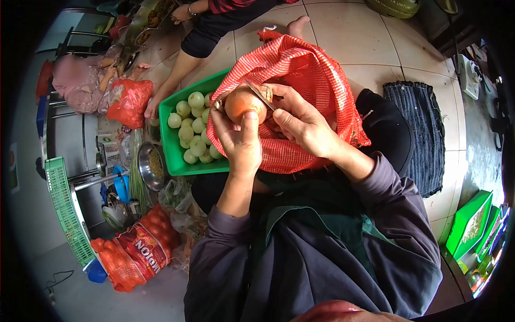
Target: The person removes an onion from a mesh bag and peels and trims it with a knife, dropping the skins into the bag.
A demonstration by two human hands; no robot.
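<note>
My left hand [238, 140] holds a brown-skinned onion [242, 105], with the thumb pressed on its near side. My right hand [306, 122] grips a small knife [258, 94], its blade lying against the onion's right side. Loose skin shows by the right fingertips. Both hands are over an open red mesh sack [300, 61], whose contents are mostly hidden by my right hand and the folds. Left of the sack, a green crate [170, 146] holds several peeled, pale green onions [197, 145].
A metal bowl [152, 166] stands left of the crate, above a full red mesh sack [140, 248]. Two other people sit at the upper left, one beside a red plastic bag [130, 103]. A dark woven mat [416, 137] lies to the right.
</note>
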